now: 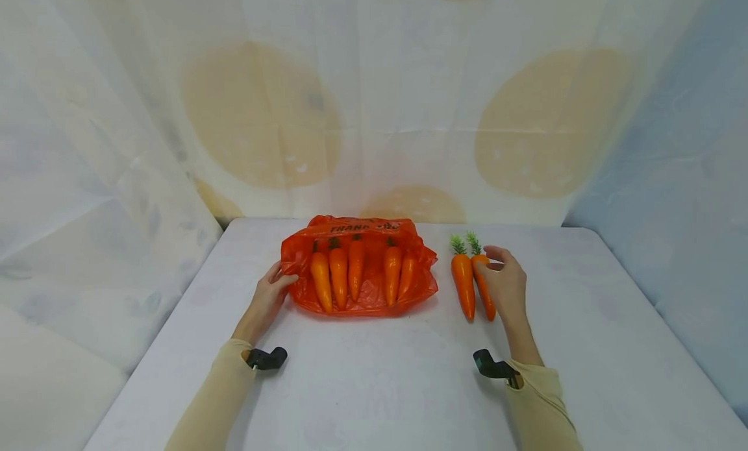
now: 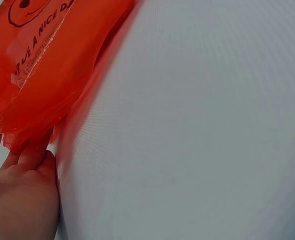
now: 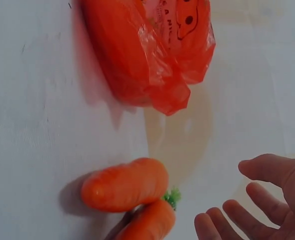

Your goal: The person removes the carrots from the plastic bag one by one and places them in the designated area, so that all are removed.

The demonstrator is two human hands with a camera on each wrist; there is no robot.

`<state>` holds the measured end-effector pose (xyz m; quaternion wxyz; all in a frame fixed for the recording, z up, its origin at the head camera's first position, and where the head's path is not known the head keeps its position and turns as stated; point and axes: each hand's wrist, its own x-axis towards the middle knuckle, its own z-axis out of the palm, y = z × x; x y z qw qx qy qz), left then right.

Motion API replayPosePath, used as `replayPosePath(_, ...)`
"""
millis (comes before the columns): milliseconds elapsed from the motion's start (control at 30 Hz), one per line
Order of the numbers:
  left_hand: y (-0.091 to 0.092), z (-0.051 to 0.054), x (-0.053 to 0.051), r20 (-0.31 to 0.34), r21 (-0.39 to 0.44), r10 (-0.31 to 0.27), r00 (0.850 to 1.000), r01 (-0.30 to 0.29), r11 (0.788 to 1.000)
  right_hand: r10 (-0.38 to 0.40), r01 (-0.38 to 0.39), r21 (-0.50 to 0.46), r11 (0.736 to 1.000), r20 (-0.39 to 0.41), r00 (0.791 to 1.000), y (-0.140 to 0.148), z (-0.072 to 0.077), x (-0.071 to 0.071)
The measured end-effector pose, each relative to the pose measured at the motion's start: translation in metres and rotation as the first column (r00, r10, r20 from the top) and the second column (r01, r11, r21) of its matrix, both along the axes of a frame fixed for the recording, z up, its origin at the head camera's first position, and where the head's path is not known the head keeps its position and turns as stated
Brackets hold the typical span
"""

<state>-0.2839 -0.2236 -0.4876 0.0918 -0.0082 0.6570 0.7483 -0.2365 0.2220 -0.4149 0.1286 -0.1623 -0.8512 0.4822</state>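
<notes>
A red plastic bag (image 1: 350, 229) with black print lies on the table, and several orange carrots (image 1: 339, 277) show in it. At the bag's left edge my left hand (image 1: 271, 302) holds the plastic between thumb and fingers. The left wrist view shows those fingers partly hidden by the bag (image 2: 62, 65). Right of the bag, two carrots with green tops lie side by side, the left carrot (image 1: 463, 285) and the right carrot (image 1: 482, 285). Over the right one is my right hand (image 1: 507, 285). In the right wrist view its fingers are spread, apart from the carrots (image 3: 127, 185).
Both hands are over a white table (image 1: 374, 386). A pale curtain (image 1: 403, 113) with large yellow spots hangs behind the table, and more sheeting (image 1: 87, 165) hangs at the left side. Black wrist cameras (image 1: 265, 359) stick out from both sleeves.
</notes>
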Motion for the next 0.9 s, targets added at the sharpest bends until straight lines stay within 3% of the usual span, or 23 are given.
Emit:
replayPosePath(300, -0.001, 0.001, -0.002, -0.002, -0.008, 0.005, 1.0, -0.005, 1.0, 0.085, -0.088, -0.043, 0.995, -0.052, 0.995, -0.018, -0.003, -0.01)
replayPosePath(900, -0.001, -0.001, -0.001, 0.006, 0.029, 0.018, 1.0, -0.019, 0.999, 0.226, -0.225, 0.019, 0.974, -0.099, 0.969, -0.072, 0.003, -0.019)
